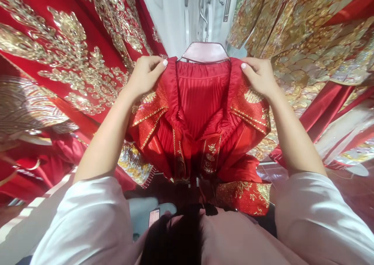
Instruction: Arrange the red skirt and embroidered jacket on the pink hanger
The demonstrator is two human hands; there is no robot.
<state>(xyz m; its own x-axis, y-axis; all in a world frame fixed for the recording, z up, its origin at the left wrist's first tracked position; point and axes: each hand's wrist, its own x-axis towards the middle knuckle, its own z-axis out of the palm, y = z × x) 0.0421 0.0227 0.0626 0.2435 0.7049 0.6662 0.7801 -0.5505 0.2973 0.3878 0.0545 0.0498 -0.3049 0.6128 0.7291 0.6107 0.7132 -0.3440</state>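
Between my arms hangs a red dress (201, 97) with pleated cloth, gold-beaded shoulder flaps and gold embroidery. It is on a pale padded hanger (204, 51) whose metal hook rises above the neckline. My left hand (146, 72) pinches the dress at its left shoulder, thumb on top. At the right shoulder, my right hand (258, 74) grips the cloth in the same way. Both hands are level, and the fingers under the cloth are hidden. A sleeve cuff (251, 197) with gold embroidery dangles low on the right.
Red garments with gold beading (70, 35) hang close on the left. Gold scale-patterned garments (292, 31) crowd the right side. White upright fittings (187, 20) stand behind the hanger. Below, a phone (154, 217) rests on a pale surface.
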